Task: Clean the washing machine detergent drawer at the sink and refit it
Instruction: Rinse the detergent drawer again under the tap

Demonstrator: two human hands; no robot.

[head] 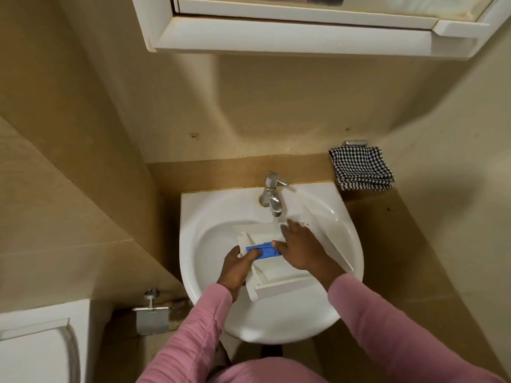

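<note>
2 hands are at work in the white washbasin (210,272), both on the white detergent drawer (282,283). The drawer lies tilted across the bowl, its open compartments facing up and its long front panel leaning against the basin's right side. The left hand (237,268) grips the drawer's left edge, with fingers curled under the rim and the thumb pressed on the blue insert (266,250) that sits across the drawer's middle. The right hand (300,251) lies over the drawer with its fingers spread and fairly straight, fingertips toward the tap; its thumb touches the right end of the blue insert. Both arms wear pink sleeves (387,327).

1 chrome mixer tap (272,197) stands at the back of the basin, and a thin stream of water (276,225) falls from its spout onto the far end of the drawer, just beside the right hand's fingertips.

On the tan ledge to the right of the tap rests a folded black-and-white checked cloth (360,168), well apart from the basin bowl. Above hangs a white mirror cabinet (290,40). Low on the left wall is a metal toilet-roll holder (152,313), and a white toilet cistern (36,346) fills the bottom left corner.
</note>
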